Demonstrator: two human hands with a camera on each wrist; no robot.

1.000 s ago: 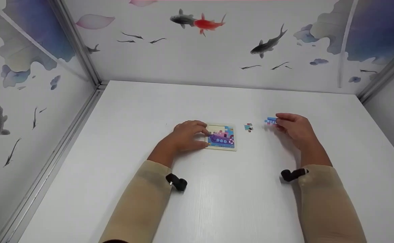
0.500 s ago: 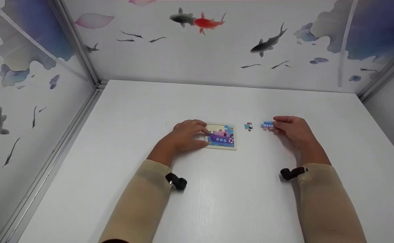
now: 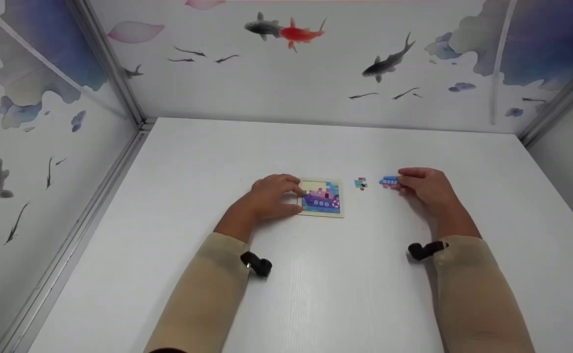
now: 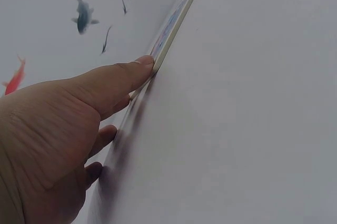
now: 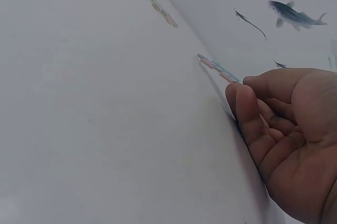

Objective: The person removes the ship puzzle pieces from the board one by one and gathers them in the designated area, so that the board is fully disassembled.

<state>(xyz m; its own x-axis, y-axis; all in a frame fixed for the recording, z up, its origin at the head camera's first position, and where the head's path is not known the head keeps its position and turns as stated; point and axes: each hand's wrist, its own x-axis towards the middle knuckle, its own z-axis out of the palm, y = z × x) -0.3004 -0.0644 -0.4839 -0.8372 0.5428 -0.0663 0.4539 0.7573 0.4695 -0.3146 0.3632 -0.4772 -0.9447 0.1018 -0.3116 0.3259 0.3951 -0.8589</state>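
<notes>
Right hand [image 3: 425, 186] first: the grip is closed down to a fingertip pinch, thumb against fingers, on the right end of a blue-and-pink piece [image 3: 389, 182]. The other end juts out clear, pointing left; held by the tip, it presumably shows its shape and colours freely. A shadow beneath suggests it's tilted just above the tabletop [image 3: 296, 294], though contact at the far end is hard to judge.

Just left of that, a loose piece [image 3: 360, 184] lies flat, touched by neither hand and between the held one and the tray [image 3: 342, 208], within easy reach of both hands, it seems.

Over to the left hand [image 3: 274, 196]: thumb at the tray's near-left corner, fingers bent against its left edge, a wide hold that leaves most of the picture uncovered. That looks like steadying, so the tray won't slide. Inside, a purple ship [image 3: 322, 201] fills the lower part, with a bare patch [image 3: 312, 186] towards the far-left corner.

All of it sits nearer the tabletop's right edge than its left, with the fish-printed wall [image 3: 296, 98] rising behind the far edge.
</notes>
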